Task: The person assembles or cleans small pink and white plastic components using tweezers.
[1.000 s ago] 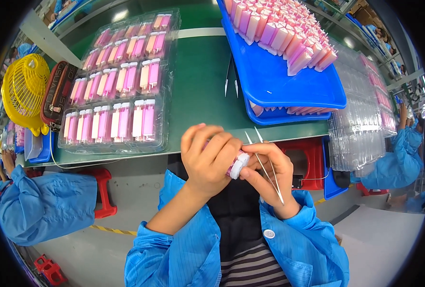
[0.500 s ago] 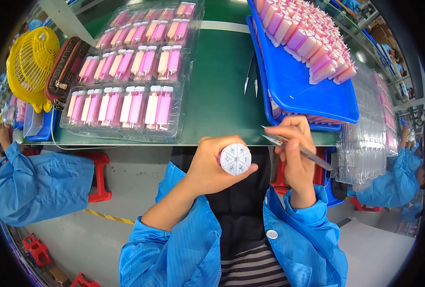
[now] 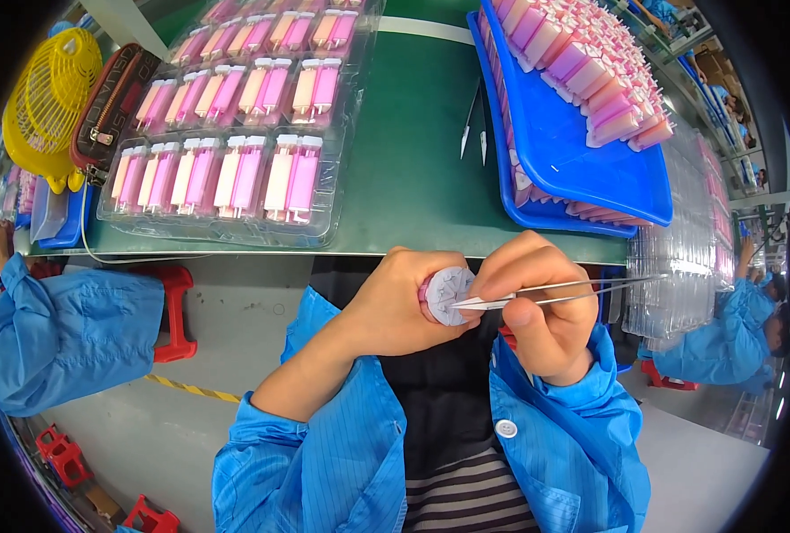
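Tweezers (image 3: 484, 304) have swung in from the right, fine points now at the bundle's (image 3: 443, 286) white, ridged round end! Right hand (image 3: 559, 333) pinches their slim metal arms between thumb and fingers; left hand (image 3: 395, 302) curls snugly around the pink-sided bundle, before the smooth green table (image 3: 421, 195), beside glossy blue trays (image 3: 612, 191).

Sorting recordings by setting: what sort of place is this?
Probably a factory assembly workshop: a clear plastic tray of pink-and-cream rectangular pieces sits on a green workbench, with blue-jacketed people on both sides.
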The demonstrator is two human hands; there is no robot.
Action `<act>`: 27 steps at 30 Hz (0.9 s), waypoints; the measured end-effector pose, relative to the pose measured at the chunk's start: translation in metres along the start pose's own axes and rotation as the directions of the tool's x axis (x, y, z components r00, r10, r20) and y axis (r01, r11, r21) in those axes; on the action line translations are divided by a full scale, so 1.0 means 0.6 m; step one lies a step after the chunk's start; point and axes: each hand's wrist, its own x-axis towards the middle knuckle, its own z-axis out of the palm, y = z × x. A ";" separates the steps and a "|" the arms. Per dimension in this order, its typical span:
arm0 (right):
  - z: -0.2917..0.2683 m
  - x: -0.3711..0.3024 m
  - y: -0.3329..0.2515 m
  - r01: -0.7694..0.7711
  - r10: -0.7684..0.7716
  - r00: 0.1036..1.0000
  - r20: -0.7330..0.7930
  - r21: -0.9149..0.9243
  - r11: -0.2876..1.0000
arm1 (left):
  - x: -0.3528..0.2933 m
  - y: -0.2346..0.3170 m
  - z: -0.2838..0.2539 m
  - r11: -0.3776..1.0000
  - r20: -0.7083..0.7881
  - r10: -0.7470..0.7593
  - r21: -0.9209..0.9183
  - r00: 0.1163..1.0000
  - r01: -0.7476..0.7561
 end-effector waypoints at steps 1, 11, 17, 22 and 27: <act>-0.001 0.004 -0.003 0.010 -0.010 1.000 0.013 -0.051 0.999 | 0.000 0.001 -0.002 1.000 0.000 0.004 0.018 1.000 -0.004; -0.004 0.013 -0.008 0.090 -0.067 0.992 0.111 -0.218 0.972 | 0.000 0.004 -0.005 0.998 0.004 0.030 0.061 1.000 -0.030; -0.003 0.013 -0.006 0.099 -0.074 0.991 0.113 -0.234 0.967 | 0.001 0.002 -0.006 0.995 0.003 0.025 0.095 1.000 -0.025; -0.004 0.009 -0.005 0.071 -0.056 0.995 0.082 -0.195 0.978 | -0.004 -0.003 -0.005 0.995 0.008 0.035 0.088 0.999 -0.036; 0.000 0.007 -0.006 0.050 -0.039 0.997 0.060 -0.184 0.982 | -0.002 0.002 -0.005 0.996 0.012 0.040 0.082 0.999 -0.041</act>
